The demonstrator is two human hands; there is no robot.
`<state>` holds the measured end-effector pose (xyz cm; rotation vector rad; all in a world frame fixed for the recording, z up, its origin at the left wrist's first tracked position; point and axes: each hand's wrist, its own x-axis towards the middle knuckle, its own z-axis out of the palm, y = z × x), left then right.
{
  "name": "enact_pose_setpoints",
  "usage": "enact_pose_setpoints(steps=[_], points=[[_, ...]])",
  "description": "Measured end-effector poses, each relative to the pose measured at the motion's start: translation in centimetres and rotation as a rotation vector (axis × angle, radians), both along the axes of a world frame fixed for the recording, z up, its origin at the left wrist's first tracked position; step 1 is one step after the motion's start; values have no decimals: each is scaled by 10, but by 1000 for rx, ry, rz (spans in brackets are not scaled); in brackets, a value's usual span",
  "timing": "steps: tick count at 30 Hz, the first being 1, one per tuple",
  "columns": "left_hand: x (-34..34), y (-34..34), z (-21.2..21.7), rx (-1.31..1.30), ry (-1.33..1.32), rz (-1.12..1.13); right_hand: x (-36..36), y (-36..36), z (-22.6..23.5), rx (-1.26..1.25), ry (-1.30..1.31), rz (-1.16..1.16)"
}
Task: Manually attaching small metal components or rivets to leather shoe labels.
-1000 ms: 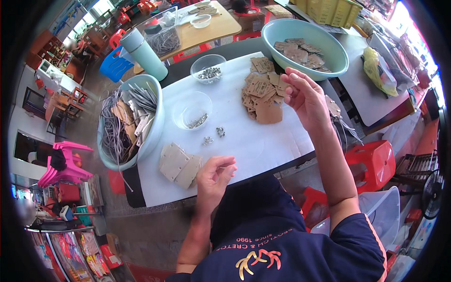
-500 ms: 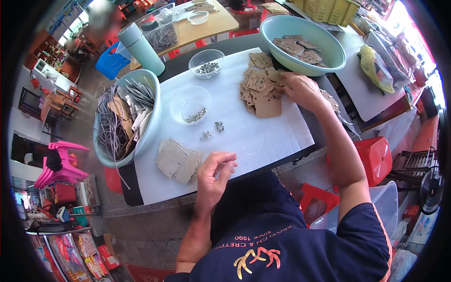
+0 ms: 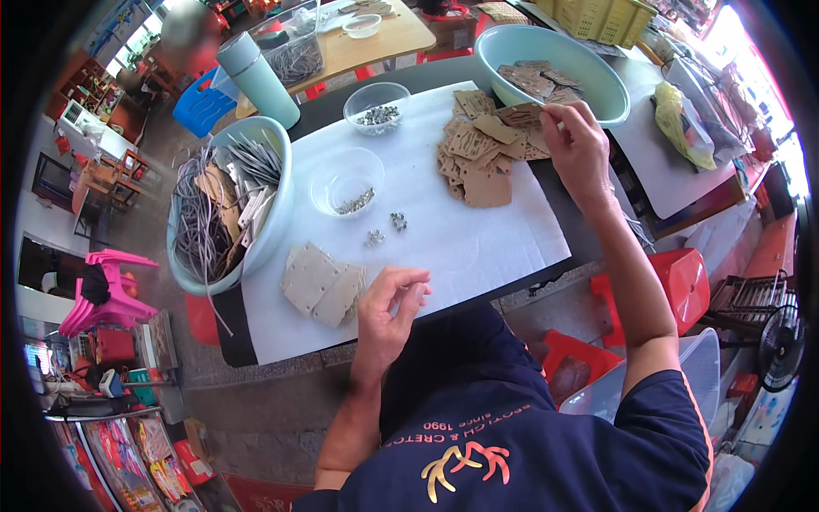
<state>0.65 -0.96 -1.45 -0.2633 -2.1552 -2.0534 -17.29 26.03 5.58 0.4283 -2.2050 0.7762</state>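
My right hand (image 3: 578,154) pinches the edge of a brown cardboard piece (image 3: 519,115), tilted above a loose heap of similar cardboard pieces (image 3: 486,183) at the table's far right. My left hand (image 3: 391,316) hovers near the front edge, fingers loosely bent, thumb apart, nothing visible in it. Beside it lies a small stack of greyish cardboard pieces with holes (image 3: 320,286). Two little clusters of metal fasteners (image 3: 398,222) rest on the white sheet (image 3: 461,264). A clear plastic bowl (image 3: 320,192) behind them holds more small metal parts.
A second clear bowl of metal parts (image 3: 375,107) stands farther back. At the left is a light-blue basin (image 3: 286,196) with grey cords and cardboard; another basin (image 3: 610,94) of cardboard stands far right. A tall teal bottle (image 3: 260,85) rises behind the left basin. Red stools (image 3: 665,286) flank the table.
My right hand has lifted from the heap and shifted slightly right and toward me, raising a cardboard piece. My left hand has barely moved.
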Motion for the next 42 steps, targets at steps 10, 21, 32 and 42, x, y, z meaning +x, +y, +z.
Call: enact_pose_setpoints(steps=[10, 21, 32, 42], points=[[6, 7, 17, 255, -97, 139, 86, -80, -15, -838, -1098, 698], [76, -26, 5, 611, -153, 366, 146, -146, -34, -659, -1476, 1006], [115, -80, -4, 460, -216, 588, 91, -220, -28, 323, -307, 956], [122, -85, -10, 492, -197, 527, 58, -258, -22, 709, -361, 934]])
